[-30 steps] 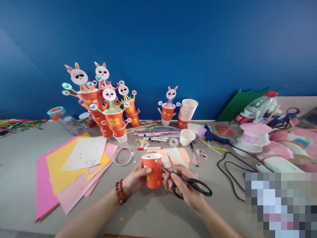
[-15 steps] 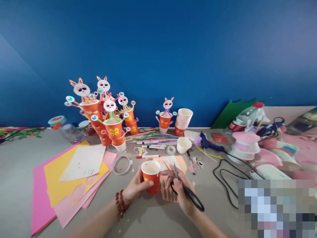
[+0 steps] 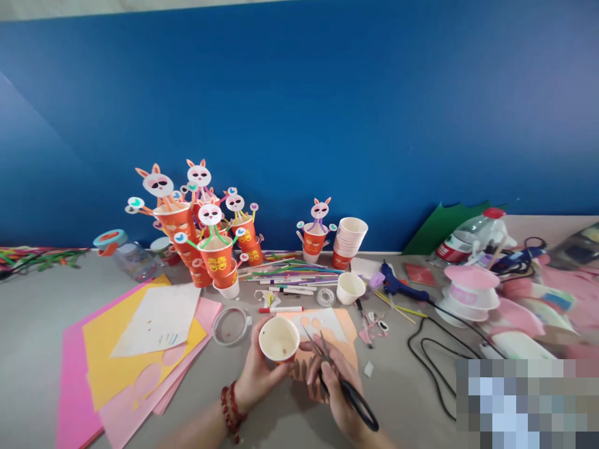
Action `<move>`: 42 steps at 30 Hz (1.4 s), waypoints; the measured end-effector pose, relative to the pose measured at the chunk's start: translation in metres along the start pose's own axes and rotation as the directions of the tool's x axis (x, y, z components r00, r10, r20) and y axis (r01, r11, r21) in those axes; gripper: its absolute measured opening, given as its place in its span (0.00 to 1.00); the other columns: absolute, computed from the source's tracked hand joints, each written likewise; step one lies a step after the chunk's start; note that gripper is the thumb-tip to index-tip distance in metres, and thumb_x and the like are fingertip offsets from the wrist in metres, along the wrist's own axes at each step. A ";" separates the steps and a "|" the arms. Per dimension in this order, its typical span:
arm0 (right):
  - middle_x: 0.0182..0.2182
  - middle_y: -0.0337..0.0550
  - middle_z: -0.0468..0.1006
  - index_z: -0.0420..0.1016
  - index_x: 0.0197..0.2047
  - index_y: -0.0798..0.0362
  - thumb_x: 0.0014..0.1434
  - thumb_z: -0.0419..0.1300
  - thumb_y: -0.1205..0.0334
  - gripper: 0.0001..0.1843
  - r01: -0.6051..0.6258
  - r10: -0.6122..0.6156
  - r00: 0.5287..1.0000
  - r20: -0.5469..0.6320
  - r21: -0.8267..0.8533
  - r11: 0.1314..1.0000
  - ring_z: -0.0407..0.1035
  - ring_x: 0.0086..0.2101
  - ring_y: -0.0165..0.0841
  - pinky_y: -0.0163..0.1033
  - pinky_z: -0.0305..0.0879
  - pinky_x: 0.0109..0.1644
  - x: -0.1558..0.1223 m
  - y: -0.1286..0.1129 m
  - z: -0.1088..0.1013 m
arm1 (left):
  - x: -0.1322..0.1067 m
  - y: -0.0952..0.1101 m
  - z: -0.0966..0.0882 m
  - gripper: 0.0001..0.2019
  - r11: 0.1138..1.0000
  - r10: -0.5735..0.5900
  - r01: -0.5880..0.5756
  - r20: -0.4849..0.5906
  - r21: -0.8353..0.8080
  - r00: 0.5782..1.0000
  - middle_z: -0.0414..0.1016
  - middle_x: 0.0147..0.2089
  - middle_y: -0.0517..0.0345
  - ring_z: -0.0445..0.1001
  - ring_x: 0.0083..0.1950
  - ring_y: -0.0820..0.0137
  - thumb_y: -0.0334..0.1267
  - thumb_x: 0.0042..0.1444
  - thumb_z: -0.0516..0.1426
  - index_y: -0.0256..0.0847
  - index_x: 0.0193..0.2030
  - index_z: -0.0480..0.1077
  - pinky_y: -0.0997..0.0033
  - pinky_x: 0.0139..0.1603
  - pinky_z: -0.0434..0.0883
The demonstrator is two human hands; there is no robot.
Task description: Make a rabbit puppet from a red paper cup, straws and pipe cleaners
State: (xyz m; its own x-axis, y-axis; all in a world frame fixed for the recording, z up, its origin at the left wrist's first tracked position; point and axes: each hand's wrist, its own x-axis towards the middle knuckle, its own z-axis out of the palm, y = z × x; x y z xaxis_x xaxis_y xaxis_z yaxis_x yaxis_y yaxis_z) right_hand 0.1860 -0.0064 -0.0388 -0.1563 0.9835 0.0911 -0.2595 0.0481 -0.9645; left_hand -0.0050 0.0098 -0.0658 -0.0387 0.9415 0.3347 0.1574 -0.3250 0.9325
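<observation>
My left hand (image 3: 256, 374) is wrapped round a red paper cup (image 3: 279, 340), tilted so its white inside faces me. My right hand (image 3: 337, 388) grips black-handled scissors (image 3: 344, 385) with the blades slightly apart, pointing up-left close beside the cup. Both hands hover over an orange paper sheet (image 3: 347, 344) with cut shapes, low in the middle of the grey table (image 3: 37, 312). A red bead bracelet sits on my left wrist.
Rabbit-faced cup figures (image 3: 206, 231) stand at the back left, one more (image 3: 316, 231) beside a stack of cups (image 3: 349, 240). Pink and yellow paper sheets (image 3: 131, 349) lie left. A blue glue gun (image 3: 397, 285) with black cable, a white cup (image 3: 349, 287), tape rolls, markers and straws are scattered behind.
The cup has tipped toward me, so its open mouth now shows. My right hand brought the scissors lower and closer to the cup. The view has tilted slightly upward.
</observation>
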 end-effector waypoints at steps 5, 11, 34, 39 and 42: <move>0.38 0.44 0.81 0.74 0.57 0.45 0.67 0.56 0.49 0.19 0.186 -0.204 0.975 -0.091 -0.172 0.967 0.71 0.24 0.31 0.39 0.70 0.34 0.009 -0.018 -0.005 | -0.003 -0.005 0.003 0.39 0.994 0.075 -0.077 0.032 0.073 0.997 0.64 0.62 0.45 0.66 0.63 0.50 0.38 0.48 0.67 0.49 0.64 0.54 0.48 0.63 0.64; 0.34 0.42 0.80 0.78 0.51 0.46 0.65 0.59 0.55 0.14 0.146 -0.240 0.960 -0.147 -0.468 0.871 0.69 0.27 0.33 0.37 0.69 0.37 0.030 -0.048 -0.038 | 0.004 -0.002 0.004 0.37 0.999 -0.046 0.046 0.011 -0.014 0.999 0.65 0.60 0.43 0.66 0.63 0.50 0.42 0.47 0.68 0.44 0.62 0.56 0.49 0.64 0.63; 0.47 0.48 0.82 0.75 0.54 0.52 0.63 0.47 0.69 0.21 0.160 -0.257 0.949 0.183 -0.981 -0.111 0.76 0.45 0.41 0.45 0.73 0.48 -0.031 -0.024 -0.159 | 0.076 0.024 -0.066 0.31 0.974 -0.210 0.196 -0.133 -0.114 0.969 0.71 0.58 0.46 0.72 0.58 0.56 0.44 0.48 0.66 0.42 0.57 0.60 0.54 0.58 0.70; 0.49 0.50 0.80 0.75 0.55 0.53 0.62 0.46 0.71 0.23 0.093 -0.265 0.956 0.128 -0.985 -0.142 0.75 0.48 0.43 0.48 0.71 0.52 -0.037 -0.021 -0.172 | 0.059 0.030 -0.079 0.34 0.966 -0.252 0.241 -0.135 -0.089 0.958 0.71 0.60 0.45 0.72 0.60 0.53 0.46 0.45 0.67 0.42 0.57 0.60 0.56 0.54 0.73; 0.52 0.49 0.79 0.72 0.58 0.52 0.59 0.47 0.71 0.26 0.038 -0.254 0.964 0.083 -0.983 -0.180 0.73 0.49 0.44 0.50 0.71 0.51 -0.041 -0.023 -0.167 | 0.049 0.034 -0.083 0.34 0.957 -0.286 0.274 -0.143 -0.099 0.948 0.72 0.59 0.45 0.73 0.58 0.53 0.46 0.46 0.68 0.43 0.58 0.60 0.57 0.50 0.76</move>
State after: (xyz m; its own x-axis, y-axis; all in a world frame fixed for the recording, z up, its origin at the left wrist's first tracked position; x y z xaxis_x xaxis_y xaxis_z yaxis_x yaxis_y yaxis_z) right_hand 0.3576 -0.0186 -0.0614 -0.1642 0.9211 0.3531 0.9776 0.1998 -0.0667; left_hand -0.0833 0.0377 -0.0067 -0.2229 0.9723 0.0701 0.0420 -0.0623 0.9972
